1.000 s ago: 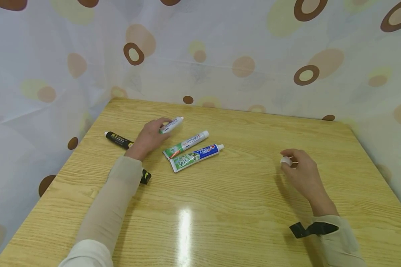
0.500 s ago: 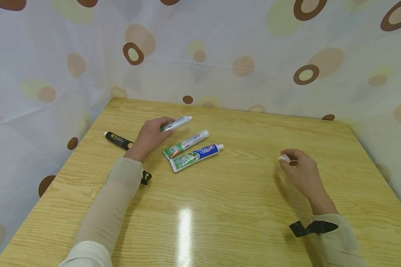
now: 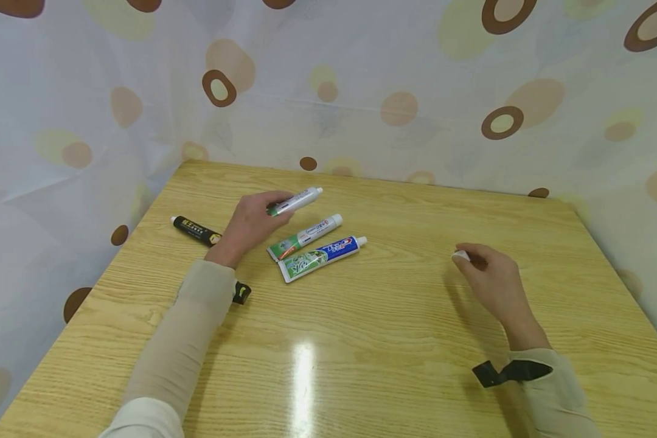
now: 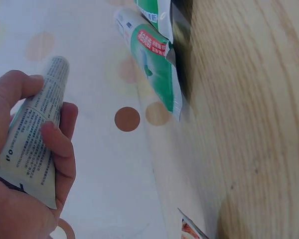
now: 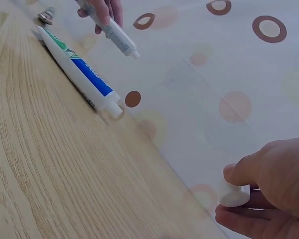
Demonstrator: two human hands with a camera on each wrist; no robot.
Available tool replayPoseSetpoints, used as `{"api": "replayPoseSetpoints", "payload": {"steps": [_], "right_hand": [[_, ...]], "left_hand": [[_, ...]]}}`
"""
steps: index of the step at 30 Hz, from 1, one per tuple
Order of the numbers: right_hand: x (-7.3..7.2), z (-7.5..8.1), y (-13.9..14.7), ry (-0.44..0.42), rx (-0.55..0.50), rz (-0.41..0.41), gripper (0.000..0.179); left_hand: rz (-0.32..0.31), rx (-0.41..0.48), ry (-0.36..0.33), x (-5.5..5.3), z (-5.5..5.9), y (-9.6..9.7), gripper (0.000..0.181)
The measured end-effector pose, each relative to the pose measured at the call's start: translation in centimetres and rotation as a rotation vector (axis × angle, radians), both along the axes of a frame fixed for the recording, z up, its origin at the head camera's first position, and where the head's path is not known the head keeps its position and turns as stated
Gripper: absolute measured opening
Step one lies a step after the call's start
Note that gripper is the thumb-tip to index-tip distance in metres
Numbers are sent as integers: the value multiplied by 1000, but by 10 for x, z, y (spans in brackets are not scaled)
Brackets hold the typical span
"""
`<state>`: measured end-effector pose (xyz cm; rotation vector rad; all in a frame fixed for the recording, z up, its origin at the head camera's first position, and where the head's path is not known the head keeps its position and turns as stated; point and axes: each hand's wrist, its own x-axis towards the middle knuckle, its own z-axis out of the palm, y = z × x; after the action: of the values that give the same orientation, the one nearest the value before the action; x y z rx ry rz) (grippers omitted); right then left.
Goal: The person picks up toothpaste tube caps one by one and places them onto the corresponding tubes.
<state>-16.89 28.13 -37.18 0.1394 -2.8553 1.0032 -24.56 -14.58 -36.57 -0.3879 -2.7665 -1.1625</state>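
In the head view my left hand [image 3: 253, 220] grips a white toothpaste tube [image 3: 302, 201] with a green end, above the back left of the table. Its narrow nozzle [image 5: 134, 54] is bare and points right. The left wrist view shows fine print on this tube [image 4: 32, 134], thumb and fingers wrapped round it. My right hand [image 3: 495, 283], well off to the right, pinches a small white cap [image 5: 234, 194] between thumb and fingers over the table. Below the left hand lie a green-and-white toothpaste tube [image 3: 308, 236] and a blue-and-green toothpaste tube [image 3: 323, 258], both capped.
A black tube [image 3: 193, 229] with yellow print lies left of my left hand, partly covered by it. The wooden table [image 3: 394, 340] backs onto a white curtain [image 3: 361, 79] with brown and yellow spots. Black straps [image 3: 517, 371] hang at the wrists.
My left hand has carried its tube slightly right, and more of the tube now shows beyond the fingers. The cap in my right fingers has shifted a little left and turned.
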Motion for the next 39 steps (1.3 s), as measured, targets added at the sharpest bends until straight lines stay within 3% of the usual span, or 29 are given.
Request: {"api": "replayPoseSetpoints", "payload": {"steps": [8,16,21,33,39], "right_hand": [[-2,-3,-3,26,-70,6,43],[-3,-2,-8,3,-132,-22,45],[-4,-3,-10,37,-141,-8,41],[-4,-2,-16,53,-156,32,33],[-4,-1,-20,76,-176,49,33]], "left_hand": [[-101,44,49,3,0,6,35],[-219,89,187,4,1,12,28],[-229,107,219,6,2,15,24],[-236,185,177,12,4,20,27],[-248,165,197,14,6,23,27]]}}
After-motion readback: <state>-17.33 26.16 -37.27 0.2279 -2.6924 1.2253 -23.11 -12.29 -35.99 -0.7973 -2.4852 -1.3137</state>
